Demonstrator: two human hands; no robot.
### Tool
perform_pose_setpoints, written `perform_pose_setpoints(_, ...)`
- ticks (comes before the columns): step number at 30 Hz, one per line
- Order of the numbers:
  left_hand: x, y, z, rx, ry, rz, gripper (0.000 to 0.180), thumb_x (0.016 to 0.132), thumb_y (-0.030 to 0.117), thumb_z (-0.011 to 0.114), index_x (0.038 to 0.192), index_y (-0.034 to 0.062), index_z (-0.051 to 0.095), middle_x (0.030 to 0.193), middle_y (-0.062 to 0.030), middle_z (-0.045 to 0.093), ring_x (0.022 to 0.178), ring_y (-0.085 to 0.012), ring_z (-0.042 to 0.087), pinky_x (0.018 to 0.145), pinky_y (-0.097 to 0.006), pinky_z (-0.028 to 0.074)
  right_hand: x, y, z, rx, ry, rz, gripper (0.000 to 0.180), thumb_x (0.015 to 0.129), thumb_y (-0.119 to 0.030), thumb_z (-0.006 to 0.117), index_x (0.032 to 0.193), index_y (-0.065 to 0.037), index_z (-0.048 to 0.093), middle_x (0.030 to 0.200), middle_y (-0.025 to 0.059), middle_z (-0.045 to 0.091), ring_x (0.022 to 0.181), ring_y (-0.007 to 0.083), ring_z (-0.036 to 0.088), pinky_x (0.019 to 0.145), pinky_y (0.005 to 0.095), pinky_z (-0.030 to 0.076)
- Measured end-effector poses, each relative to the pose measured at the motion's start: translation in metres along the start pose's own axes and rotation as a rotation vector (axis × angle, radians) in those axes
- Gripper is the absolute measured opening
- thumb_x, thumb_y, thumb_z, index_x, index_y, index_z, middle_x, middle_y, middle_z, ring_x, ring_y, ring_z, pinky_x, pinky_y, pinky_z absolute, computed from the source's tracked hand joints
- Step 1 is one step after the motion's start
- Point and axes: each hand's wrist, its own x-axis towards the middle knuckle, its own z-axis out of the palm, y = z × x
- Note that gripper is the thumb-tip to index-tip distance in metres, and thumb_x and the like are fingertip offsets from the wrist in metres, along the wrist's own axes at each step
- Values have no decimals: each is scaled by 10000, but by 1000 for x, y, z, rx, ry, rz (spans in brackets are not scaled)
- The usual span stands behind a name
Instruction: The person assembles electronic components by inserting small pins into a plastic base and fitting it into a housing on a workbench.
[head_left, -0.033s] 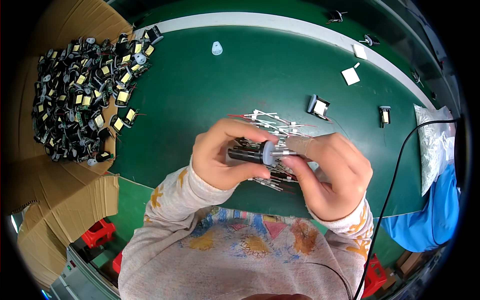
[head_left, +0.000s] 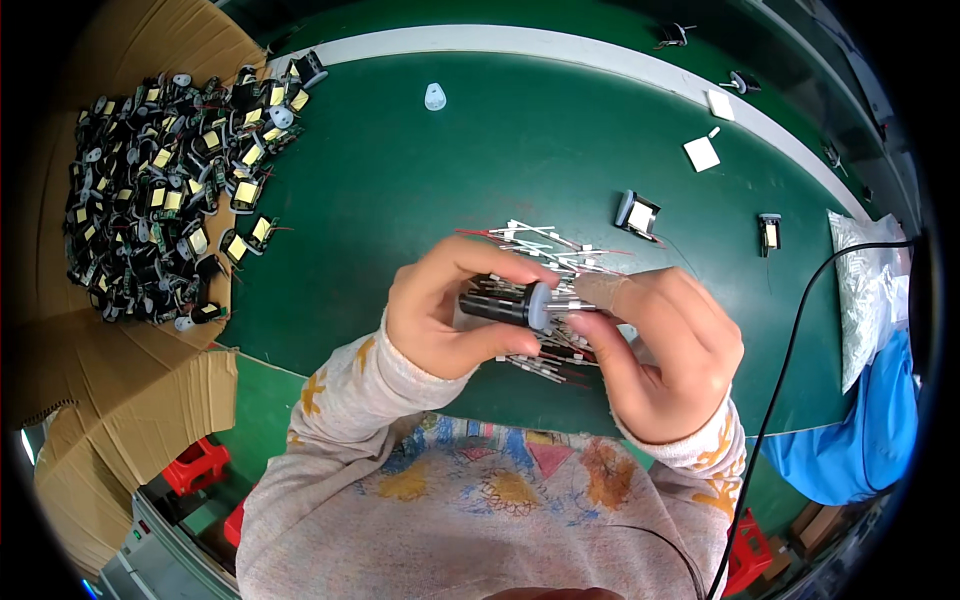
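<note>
My left hand (head_left: 440,310) is closed around a small black module (head_left: 492,307) with a grey round end cap (head_left: 540,305) turned to the right. With thumb and forefinger, my right hand (head_left: 670,345) pinches a thin silvery metal piece (head_left: 570,306) at that cap; its far end is hidden by my fingers. Beneath both hands, on the green tabletop (head_left: 380,170), lies a loose heap of thin wired parts (head_left: 545,240) with white sleeves and red leads. My hands cover the middle of this heap.
A cardboard box (head_left: 190,375) at the left holds a large pile of black modules (head_left: 150,210) with yellowish pads. Two similar modules (head_left: 637,213) (head_left: 769,233) lie to the right. A plastic bag (head_left: 855,300) and a black cable (head_left: 800,330) occupy the right side.
</note>
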Motion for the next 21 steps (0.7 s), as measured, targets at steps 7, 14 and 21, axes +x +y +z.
perform_pose_setpoints(7, 2, 6, -3, -43, -30, -97, 299, 693, 20, 733, 940, 19, 565, 1020, -135, 637, 892, -184, 602, 827, -287, 437, 0, -4, 0, -172, 9, -49, 279, 564, -8, 689, 837, -22, 633, 701, 64, 550, 600, 207, 537, 506, 285, 445)
perform_pose_setpoints(14, 0, 3, -2, -10, 47, 19, 220, 718, 33, 709, 859, 28, 539, 992, -154, 641, 871, -209, 616, 793, -297, 454, -5, 2, 7, -342, -11, -260, 383, 481, -58, 589, 859, -5, 628, 723, 54, 529, 601, 176, 510, 499, 256, 443)
perform_pose_setpoints(21, 1, 11, -3, 330, -71, 146, 242, 765, 115, 697, 841, -21, 512, 913, -212, 616, 815, -236, 630, 710, -304, 505, -2, 9, 1, -150, -116, -249, 422, 449, -69, 539, 852, 33, 615, 720, 56, 511, 589, 178, 482, 491, 241, 429)
